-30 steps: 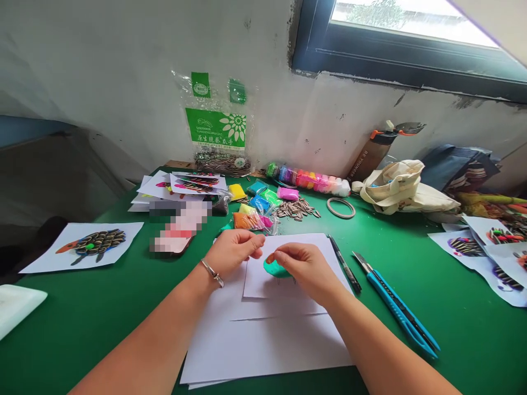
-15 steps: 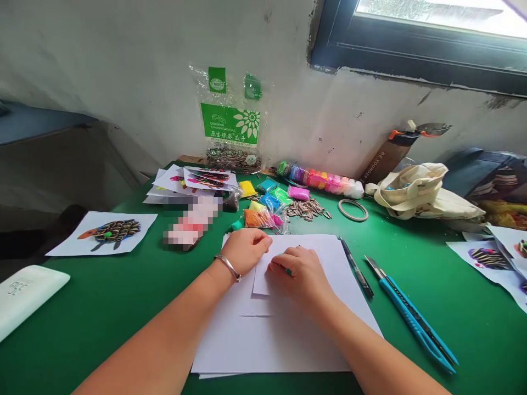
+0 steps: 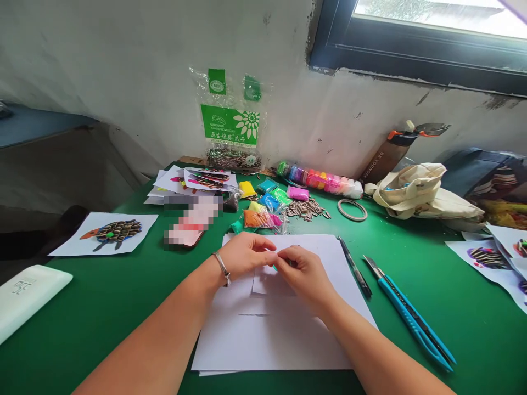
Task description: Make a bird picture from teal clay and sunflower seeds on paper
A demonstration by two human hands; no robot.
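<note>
My hands meet over a small white sheet that lies on a stack of larger white paper on the green table. My right hand is curled down over a teal clay piece, of which only a sliver shows under the fingers. My left hand, with a bracelet at the wrist, has its thumb and forefinger pinched together. Its tips touch the right hand's fingertips. I see nothing between the left fingers.
A black pen and a blue utility knife lie right of the paper. Behind are clay packets, loose sunflower seeds, a tape ring, a cloth bag, and seed pictures. A white box sits at the left.
My right hand has closed down over the teal clay, which showed as a disc one second ago. My left hand has slid right until its fingertips touch the right hand's.
</note>
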